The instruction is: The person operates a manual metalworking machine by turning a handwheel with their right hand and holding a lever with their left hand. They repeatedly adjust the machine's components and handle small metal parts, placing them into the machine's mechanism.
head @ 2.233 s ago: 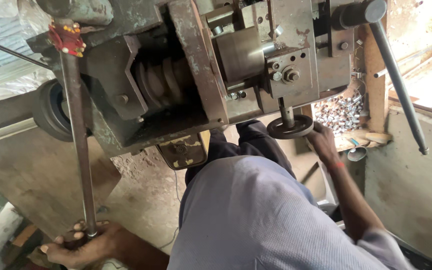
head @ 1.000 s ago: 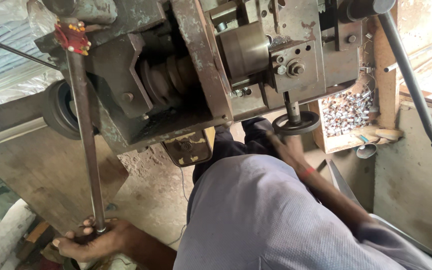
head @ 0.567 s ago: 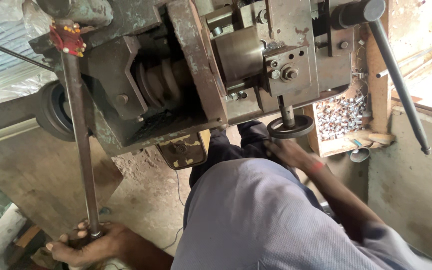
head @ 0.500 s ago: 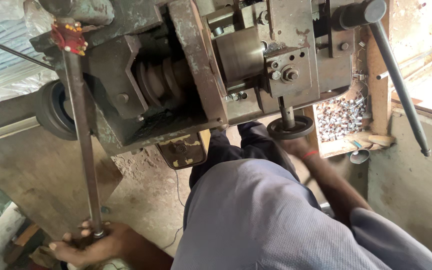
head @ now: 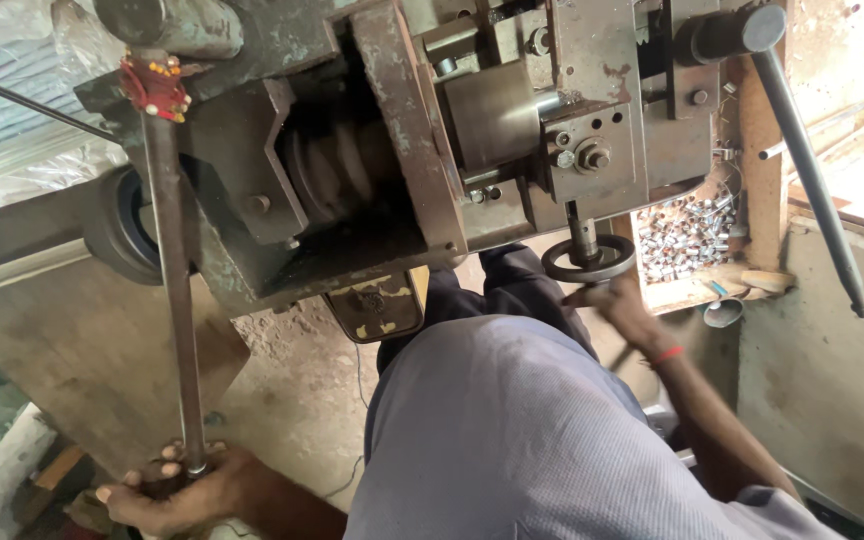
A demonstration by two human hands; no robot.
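While the left hand (head: 177, 490) is clenched around the lower end of a long steel lever rod (head: 174, 300) at the bottom left, the right hand (head: 624, 308) grips the rim of a small black handwheel (head: 589, 260) beneath the grimy machine head (head: 372, 140). A tray of small metal parts (head: 687, 235) sits just beyond the handwheel.

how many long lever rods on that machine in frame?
2. One lever rod runs down the machine's left side into the left hand. The other, a dark handle rod, slants down at far right, untouched. More may be hidden.
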